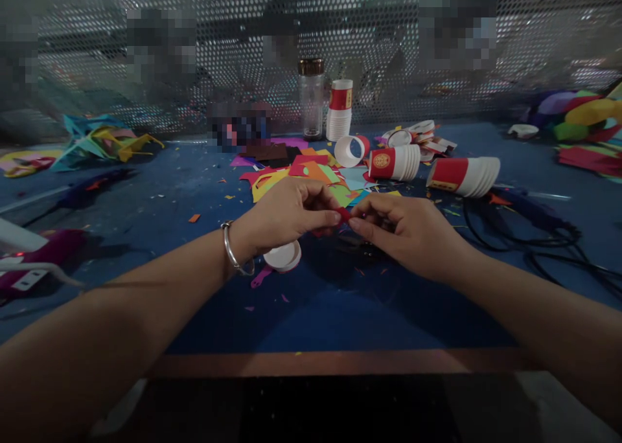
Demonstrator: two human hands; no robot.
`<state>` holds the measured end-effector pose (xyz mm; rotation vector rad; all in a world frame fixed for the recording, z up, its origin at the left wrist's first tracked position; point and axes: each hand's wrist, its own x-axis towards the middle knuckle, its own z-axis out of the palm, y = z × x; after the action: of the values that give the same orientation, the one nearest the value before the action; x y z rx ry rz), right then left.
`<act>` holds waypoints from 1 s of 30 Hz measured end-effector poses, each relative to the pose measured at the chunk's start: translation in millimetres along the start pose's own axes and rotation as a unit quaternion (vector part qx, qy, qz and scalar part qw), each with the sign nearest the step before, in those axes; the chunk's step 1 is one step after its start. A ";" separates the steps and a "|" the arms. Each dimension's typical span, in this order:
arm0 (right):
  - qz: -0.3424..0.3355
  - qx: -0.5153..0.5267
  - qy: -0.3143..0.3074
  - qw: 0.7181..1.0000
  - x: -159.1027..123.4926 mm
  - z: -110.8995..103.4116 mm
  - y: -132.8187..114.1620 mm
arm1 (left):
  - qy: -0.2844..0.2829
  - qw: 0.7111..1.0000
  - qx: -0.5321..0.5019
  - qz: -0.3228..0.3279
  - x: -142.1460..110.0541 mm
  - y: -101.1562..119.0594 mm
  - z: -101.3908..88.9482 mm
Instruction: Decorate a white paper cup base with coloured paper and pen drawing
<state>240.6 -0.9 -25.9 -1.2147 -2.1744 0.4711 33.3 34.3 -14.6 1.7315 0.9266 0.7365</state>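
Both my hands meet over the blue table point(311, 313) and pinch a small red paper piece point(344, 214) between their fingertips. My left hand point(286, 213), with a silver bangle on its wrist, is closed on the piece from the left. From the right my right hand point(403, 232) grips the same piece. Just below my left hand a white paper cup point(283, 258) lies on the table. A heap of coloured paper sheets point(311, 174) lies right behind my hands.
Red-and-white paper cups lie on their sides point(464, 175) and stand stacked point(339, 109) beside a clear bottle point(311, 98). Black cables point(529, 236) run at the right. A glue gun point(92, 187) lies at the left. Paper scraps litter the table. A perforated screen point(311, 41) closes the back.
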 end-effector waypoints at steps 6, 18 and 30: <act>0.000 0.008 0.009 1.000 -0.7 -0.8 -0.3 | -0.025 0.981 0.191 -0.011 2.3 -2.9 -16.3; -0.011 -0.017 0.015 1.000 -0.2 -1.6 1.2 | -0.101 0.906 0.412 -0.007 -10.9 12.4 -48.0; -0.006 -0.003 0.016 1.000 -0.1 -2.5 1.5 | -0.182 0.864 0.465 -0.070 -30.2 27.2 -45.2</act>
<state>243.3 -0.1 -24.8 -1.2046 -2.1571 0.4371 -12.7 24.6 24.0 2.4703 1.2133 -0.2253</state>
